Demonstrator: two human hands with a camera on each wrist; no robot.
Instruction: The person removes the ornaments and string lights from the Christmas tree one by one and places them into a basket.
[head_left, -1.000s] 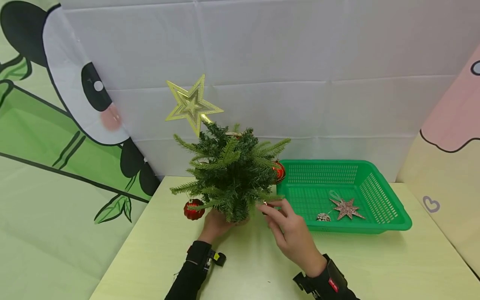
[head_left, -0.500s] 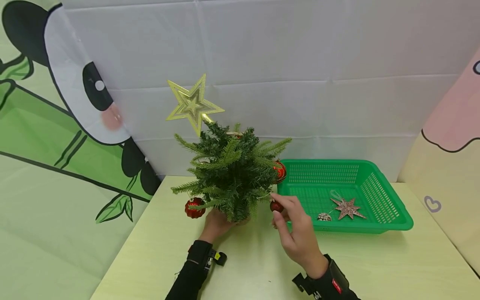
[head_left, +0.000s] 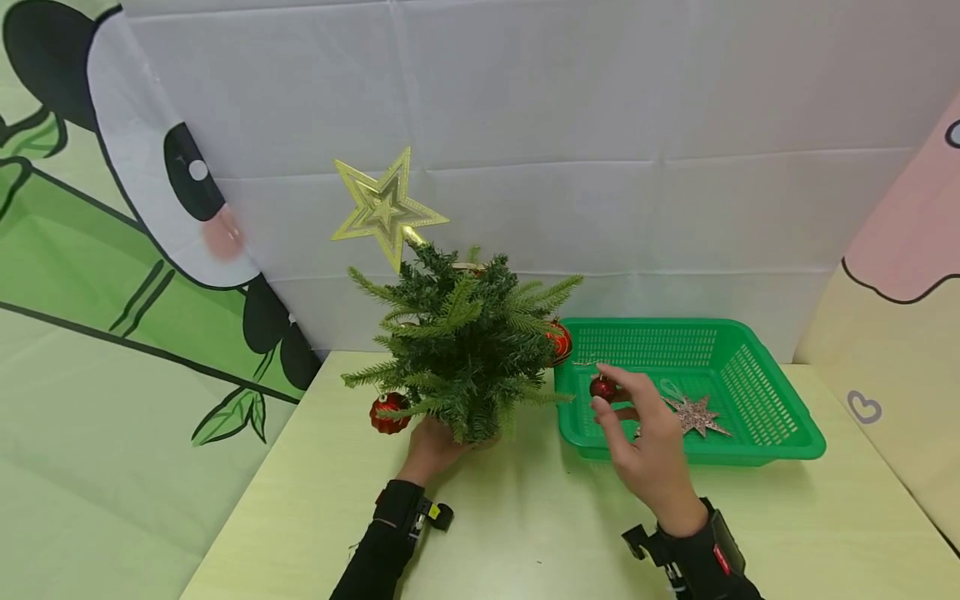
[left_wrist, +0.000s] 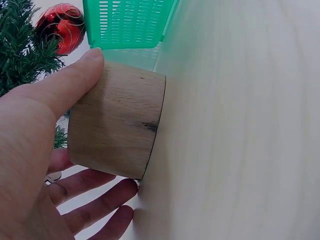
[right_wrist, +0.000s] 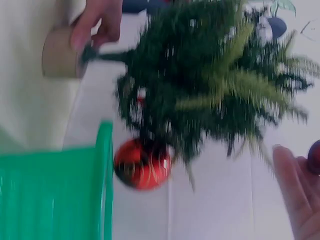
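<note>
Far left, flat gold star (head_left: pixel 382 210), embossed, tilted at the top; below it, ridged shiny red ornament (head_left: pixel 390 413). Left hand (head_left: pixel 433 454) wrapped round the smooth, grained wooden base (left_wrist: pixel 117 120) on the table (head_left: pixel 525 533). Bristly green tree (head_left: pixel 465 358) upright—its branches hide most of the base from the head view. Glossy red ball (left_wrist: pixel 62 29) on its right side. Right hand (head_left: pixel 652 450), well apart from the left, pinches a small dark-red ball (head_left: pixel 602 388) over the perforated green plastic basket (head_left: pixel 637 346)—partly blocking the glittery pointed star ornament (head_left: pixel 699 417) inside.
</note>
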